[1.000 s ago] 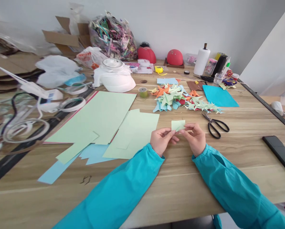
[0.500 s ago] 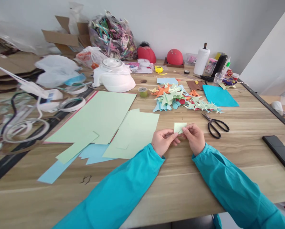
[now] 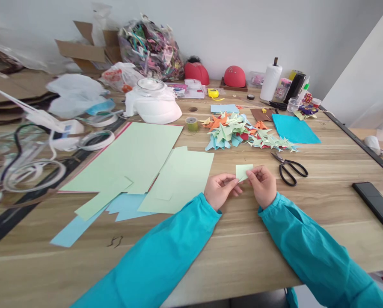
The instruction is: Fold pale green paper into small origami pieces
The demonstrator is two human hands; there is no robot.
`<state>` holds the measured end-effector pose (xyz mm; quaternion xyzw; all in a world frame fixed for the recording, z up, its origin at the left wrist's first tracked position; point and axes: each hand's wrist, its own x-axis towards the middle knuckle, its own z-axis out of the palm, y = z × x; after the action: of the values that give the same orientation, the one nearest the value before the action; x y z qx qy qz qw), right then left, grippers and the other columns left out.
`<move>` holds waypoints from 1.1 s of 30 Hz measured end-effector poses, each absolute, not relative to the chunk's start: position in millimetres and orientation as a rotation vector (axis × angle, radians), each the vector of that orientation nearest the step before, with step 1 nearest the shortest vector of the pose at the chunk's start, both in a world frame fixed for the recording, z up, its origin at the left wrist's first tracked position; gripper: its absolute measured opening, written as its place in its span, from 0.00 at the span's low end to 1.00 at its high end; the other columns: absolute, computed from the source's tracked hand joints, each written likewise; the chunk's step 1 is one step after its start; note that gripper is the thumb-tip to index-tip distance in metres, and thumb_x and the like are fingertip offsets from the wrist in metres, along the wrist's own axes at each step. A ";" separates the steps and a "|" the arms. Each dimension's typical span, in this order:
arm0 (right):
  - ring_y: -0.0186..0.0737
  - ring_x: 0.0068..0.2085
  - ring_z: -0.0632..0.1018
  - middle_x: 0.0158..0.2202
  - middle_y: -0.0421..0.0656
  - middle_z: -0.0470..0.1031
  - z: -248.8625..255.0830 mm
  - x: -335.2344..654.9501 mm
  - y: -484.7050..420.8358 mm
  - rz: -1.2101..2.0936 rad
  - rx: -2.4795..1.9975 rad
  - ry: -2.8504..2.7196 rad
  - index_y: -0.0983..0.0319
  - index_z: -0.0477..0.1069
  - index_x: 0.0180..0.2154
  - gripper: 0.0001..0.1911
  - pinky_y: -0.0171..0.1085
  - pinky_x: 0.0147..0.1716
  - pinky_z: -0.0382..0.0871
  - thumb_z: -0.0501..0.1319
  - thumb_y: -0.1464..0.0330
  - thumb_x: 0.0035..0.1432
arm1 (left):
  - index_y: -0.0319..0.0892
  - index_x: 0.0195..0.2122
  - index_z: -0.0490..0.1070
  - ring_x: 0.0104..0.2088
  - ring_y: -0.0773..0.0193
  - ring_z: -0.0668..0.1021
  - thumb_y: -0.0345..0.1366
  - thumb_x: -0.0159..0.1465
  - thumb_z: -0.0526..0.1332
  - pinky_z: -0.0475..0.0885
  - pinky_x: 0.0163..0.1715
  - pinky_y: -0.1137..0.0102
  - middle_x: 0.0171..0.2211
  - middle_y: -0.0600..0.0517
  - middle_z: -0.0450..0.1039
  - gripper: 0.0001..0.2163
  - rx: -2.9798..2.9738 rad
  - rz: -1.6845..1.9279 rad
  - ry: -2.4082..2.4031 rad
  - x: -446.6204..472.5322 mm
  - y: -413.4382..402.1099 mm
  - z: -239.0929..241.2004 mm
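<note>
A small pale green paper square (image 3: 244,171) is held up between my two hands, with a fold line or flap near its lower edge. My left hand (image 3: 221,190) pinches its lower left corner between thumb and fingers. On the other side, my right hand (image 3: 262,185) grips the lower right edge with thumb and forefinger. Beyond the hands lies a heap of folded paper cranes (image 3: 226,130) in green, orange, blue and red. Black-handled scissors (image 3: 289,167) rest just right of my right hand.
Large green paper sheets (image 3: 130,154) and blue strips (image 3: 74,231) lie to the left. A thread spool (image 3: 191,124) stands near the heap, with a turquoise sheet (image 3: 295,128) beyond it. A black phone (image 3: 377,207) lies at right. White cables (image 3: 34,175) clutter the far left.
The paper square has shifted slightly to the right, together with my right hand. My left hand stays almost in place, still pinching the corner.
</note>
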<state>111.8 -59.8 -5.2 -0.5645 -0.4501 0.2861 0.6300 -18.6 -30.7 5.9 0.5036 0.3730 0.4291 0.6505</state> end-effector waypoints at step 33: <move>0.31 0.20 0.72 0.19 0.34 0.68 -5.2 107.3 -61.3 0.785 -1.120 -1.038 0.60 0.62 0.29 0.13 0.32 0.21 0.67 0.64 0.61 0.49 | 0.35 0.27 0.71 0.18 0.67 0.75 0.44 0.45 0.69 0.70 0.17 0.74 0.24 0.49 0.76 0.17 1.134 0.756 0.778 -23.6 -26.7 9.8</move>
<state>107.3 -61.3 -5.2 -0.4938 -0.4577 0.3459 0.6535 -23.6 -26.7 9.8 0.5107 0.3504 0.3404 0.7075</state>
